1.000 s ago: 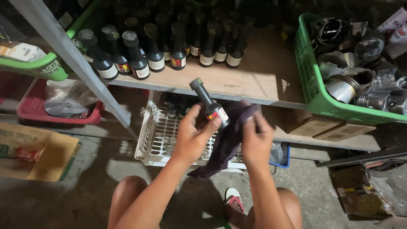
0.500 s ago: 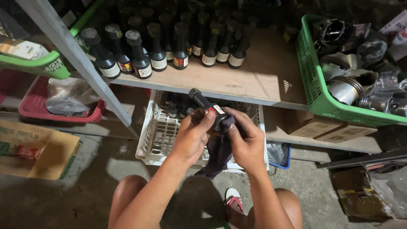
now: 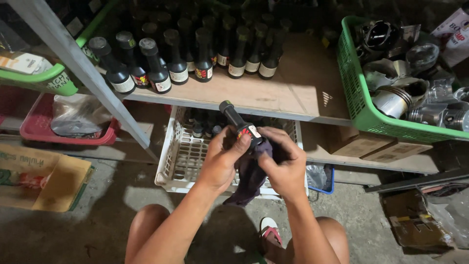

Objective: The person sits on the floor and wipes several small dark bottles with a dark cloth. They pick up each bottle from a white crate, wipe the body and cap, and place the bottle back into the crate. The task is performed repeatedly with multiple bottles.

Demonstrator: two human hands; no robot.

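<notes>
Pretty tight spot here: the small dark bottle [image 3: 239,123] is held just below the wooden shelf edge [image 3: 273,110] and above the white crate [image 3: 183,156], with bare floor only further down. It's gripped by the left hand [image 3: 222,164], neck tilted up-left, while a dark purple cloth [image 3: 251,168] is clenched against its base by the right hand [image 3: 286,168].

A garage storeroom or parts shop, this; rows of dark bottles [image 3: 195,63] on a wooden shelf [image 3: 293,93]; green basket [image 3: 361,107] of metal engine parts [image 3: 395,98] on the right; bare concrete floor [image 3: 112,205]; cardboard boxes [image 3: 44,181] around.
</notes>
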